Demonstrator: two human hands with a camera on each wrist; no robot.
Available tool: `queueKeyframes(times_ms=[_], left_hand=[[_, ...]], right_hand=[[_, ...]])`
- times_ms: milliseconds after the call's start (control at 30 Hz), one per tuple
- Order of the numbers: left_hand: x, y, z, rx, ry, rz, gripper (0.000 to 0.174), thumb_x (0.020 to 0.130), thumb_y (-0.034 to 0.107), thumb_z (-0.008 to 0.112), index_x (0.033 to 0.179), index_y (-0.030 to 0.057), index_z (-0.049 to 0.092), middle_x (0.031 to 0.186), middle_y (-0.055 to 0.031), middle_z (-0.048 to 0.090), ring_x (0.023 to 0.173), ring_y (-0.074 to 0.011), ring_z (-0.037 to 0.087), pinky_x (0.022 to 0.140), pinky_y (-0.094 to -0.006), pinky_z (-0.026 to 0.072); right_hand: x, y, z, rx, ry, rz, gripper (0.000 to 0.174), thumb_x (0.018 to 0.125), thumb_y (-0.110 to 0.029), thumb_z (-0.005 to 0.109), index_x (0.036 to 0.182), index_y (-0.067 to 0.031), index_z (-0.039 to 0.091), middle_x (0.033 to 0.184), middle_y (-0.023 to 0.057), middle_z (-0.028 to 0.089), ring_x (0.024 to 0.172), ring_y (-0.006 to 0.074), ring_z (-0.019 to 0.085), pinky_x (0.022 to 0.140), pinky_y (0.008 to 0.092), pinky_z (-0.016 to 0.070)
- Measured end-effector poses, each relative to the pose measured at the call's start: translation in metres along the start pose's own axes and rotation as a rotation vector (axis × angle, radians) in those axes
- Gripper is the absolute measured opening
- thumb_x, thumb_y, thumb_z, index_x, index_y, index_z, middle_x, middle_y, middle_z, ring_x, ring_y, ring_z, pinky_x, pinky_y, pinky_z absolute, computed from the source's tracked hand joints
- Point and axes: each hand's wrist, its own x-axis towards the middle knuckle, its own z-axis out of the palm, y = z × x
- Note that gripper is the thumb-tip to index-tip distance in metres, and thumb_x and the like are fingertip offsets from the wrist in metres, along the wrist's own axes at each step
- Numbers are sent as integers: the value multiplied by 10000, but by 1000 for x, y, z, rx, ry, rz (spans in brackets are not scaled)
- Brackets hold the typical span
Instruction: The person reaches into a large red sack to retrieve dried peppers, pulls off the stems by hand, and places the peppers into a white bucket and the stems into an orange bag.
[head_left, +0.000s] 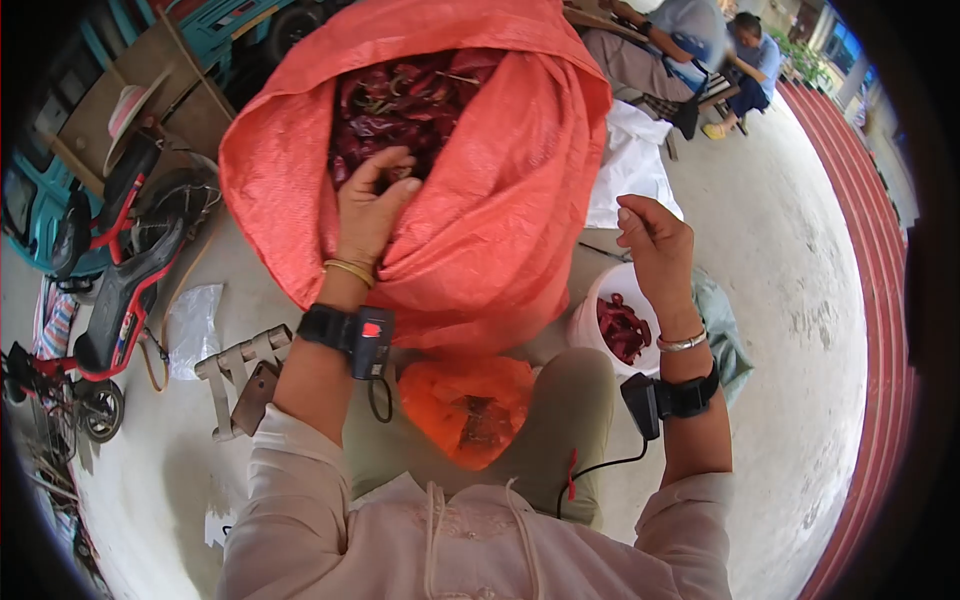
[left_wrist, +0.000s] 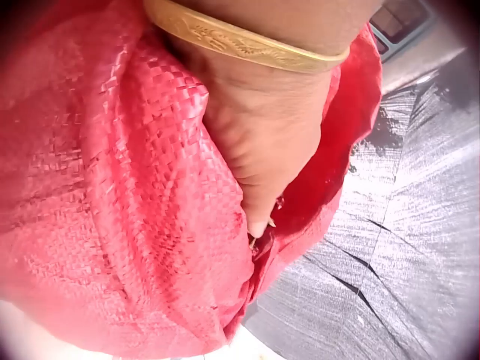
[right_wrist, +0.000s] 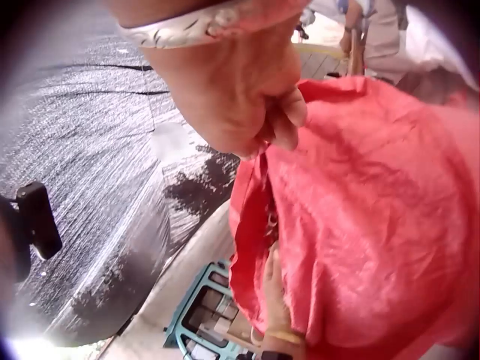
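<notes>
The red peppers (head_left: 400, 105) sit in the mouth of the big red bag (head_left: 490, 270), at the top middle of the head picture. More peppers (head_left: 622, 330) lie in the white bucket (head_left: 585, 328), right of the middle. The left hand (head_left: 372, 212) is at the bag's mouth, with its fingers bent and a small gap by the thumb; I can't tell if it has hold of a pepper. The right hand (head_left: 660, 250) is up above the bucket, its fingers curled in close. I can't see if something small is in them.

The bag's lip is soft, so it might flop over the peppers or catch on the left wrist. If the bag tips, peppers could spill. The bucket looks light, and a bump from a knee or arm could knock it over.

The bag's folded edge crowds the left hand. The bucket's rim is narrow, so a pepper dropped wide would land on the floor (head_left: 790, 300). There's lots of bare floor at the right, but a scooter (head_left: 125, 310) fills the left side.
</notes>
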Motion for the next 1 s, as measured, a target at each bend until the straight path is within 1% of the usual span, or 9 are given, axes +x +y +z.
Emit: queueKeyframes(times_ms=[133, 200, 267, 333, 500, 667, 767, 900, 1000], left_hand=[[2, 9, 2, 276, -10, 63, 393, 716, 41, 673, 1088, 13, 550, 1017, -68, 583, 947, -136, 526, 840, -259, 417], [1, 18, -4, 522, -56, 148, 426, 681, 105, 701, 1073, 18, 558, 1000, -136, 584, 935, -252, 550, 839, -306, 426], [-4, 29, -7, 508, -82, 51, 407, 691, 77, 659, 1079, 16, 551, 1043, -159, 564, 985, -287, 526, 864, -332, 413], [-4, 24, -13, 514, -120, 111, 405, 701, 27, 639, 1095, 14, 544, 1029, -132, 561, 988, -250, 533, 858, -303, 416], [2, 23, -9, 753, -161, 247, 381, 695, 22, 613, 1071, 22, 552, 935, -157, 540, 908, -318, 527, 795, -342, 432], [2, 26, -3, 371, -22, 292, 286, 754, 58, 591, 1034, 14, 556, 986, -155, 560, 933, -327, 528, 808, -354, 423], [4, 9, -3, 133, -96, 53, 297, 774, 71, 596, 1056, -6, 547, 995, -153, 586, 928, -273, 560, 809, -328, 429], [0, 11, -6, 28, -167, -66, 321, 791, 43, 597, 1103, -3, 539, 1001, -59, 580, 915, -98, 520, 797, -242, 435], [1, 10, -7, 169, -182, 54, 318, 784, 43, 607, 1093, -3, 546, 983, -40, 584, 890, -83, 518, 789, -228, 435]], right_hand=[[8, -72, 54, 3, -230, -323, 147, 757, -78, 594, 883, -2, 602, 796, 117, 617, 689, 220, 598, 613, 297, 465], [16, -89, 81, -65, -265, -440, 150, 735, -90, 607, 864, -14, 602, 789, 135, 607, 690, 270, 594, 624, 331, 468], [23, -94, 105, -102, -274, -460, 148, 723, -105, 613, 846, -23, 602, 788, 143, 597, 715, 300, 580, 639, 360, 463], [32, -90, 124, -186, -283, -471, 147, 718, -114, 615, 836, -28, 603, 791, 147, 591, 737, 313, 573, 651, 377, 459], [46, -84, 144, -424, -295, -453, 162, 711, -118, 620, 848, -33, 614, 808, 159, 586, 779, 320, 564, 676, 386, 455], [58, -72, 154, 63, -365, -271, 190, 722, -99, 631, 889, -9, 623, 771, 128, 599, 689, 224, 582, 612, 312, 461], [58, -61, 167, 309, -340, -162, 169, 732, -67, 627, 880, 13, 624, 745, 100, 603, 647, 153, 567, 577, 265, 448], [55, -72, 158, 332, -436, -60, 120, 733, -26, 616, 845, 17, 630, 724, 79, 604, 645, 116, 552, 570, 248, 440], [48, -63, 167, 336, -291, -215, 104, 737, -43, 613, 826, 9, 630, 712, 96, 602, 628, 153, 562, 562, 259, 444]])
